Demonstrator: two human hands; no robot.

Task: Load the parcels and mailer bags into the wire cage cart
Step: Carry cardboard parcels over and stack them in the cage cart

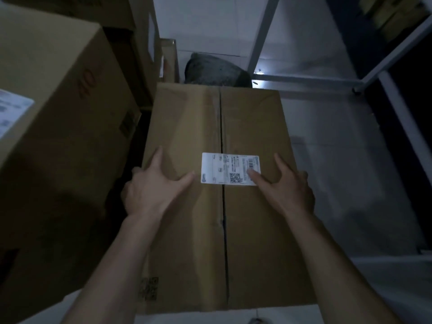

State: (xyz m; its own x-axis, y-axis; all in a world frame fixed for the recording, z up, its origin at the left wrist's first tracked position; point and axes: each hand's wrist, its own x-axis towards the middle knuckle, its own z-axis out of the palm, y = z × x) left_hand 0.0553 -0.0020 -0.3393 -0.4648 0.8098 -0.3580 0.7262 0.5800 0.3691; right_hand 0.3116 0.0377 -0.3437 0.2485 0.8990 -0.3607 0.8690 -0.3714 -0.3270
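Head view: dim light, looking down on both hands.
Left hand: spread on top of the parcel at its left edge. The thumb and forefinger lie flat on the cardboard, and the outer fingers bend down over the left side.
Right hand: spread the same way at the right edge. The thumb tip rests on the label, and the outer fingers bend over the right side.
Parcel: a brown carton under and between both hands. Its taped seam runs away from the person midway between the hands.
Label: white, between the two thumbs.
Mailer bag: grey, beyond the fingertips, just past the parcel's far edge.
Large carton: left of the left hand, close beside the parcel.
White metal frame: beyond and right of the right hand.
Floor: pale, right of the right hand.
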